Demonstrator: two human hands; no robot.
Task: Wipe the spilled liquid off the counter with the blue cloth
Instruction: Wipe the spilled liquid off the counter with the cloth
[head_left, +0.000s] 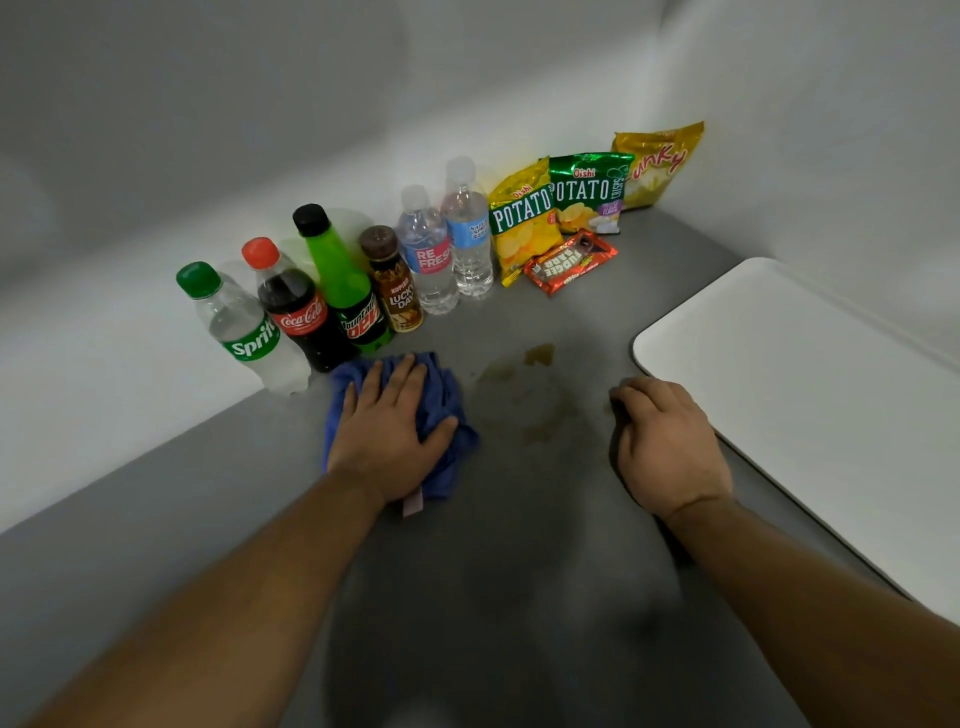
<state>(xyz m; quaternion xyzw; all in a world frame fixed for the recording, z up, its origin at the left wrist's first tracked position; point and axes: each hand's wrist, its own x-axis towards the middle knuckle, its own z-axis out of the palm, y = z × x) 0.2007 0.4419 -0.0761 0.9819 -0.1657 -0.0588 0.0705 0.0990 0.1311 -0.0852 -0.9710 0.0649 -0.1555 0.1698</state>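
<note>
A crumpled blue cloth (441, 400) lies on the grey counter (519, 545), left of centre. My left hand (389, 431) presses flat on top of it, fingers spread toward the bottles. To its right, a brownish spill (535, 384) spreads over the counter, with a darker puddle at its far edge and faint smears nearer me. The cloth is beside the spill, a small gap between them. My right hand (665, 447) rests on the counter right of the spill, fingers curled under, holding nothing.
Along the back wall stand several bottles: Sprite (239, 327), Coca-Cola (298, 306), Mountain Dew (345, 283), a coffee drink (392, 280) and two water bottles (449, 244). Snack bags (561, 208) and a fudge bar pack (569, 262) sit in the corner. A white tray (810, 395) lies right.
</note>
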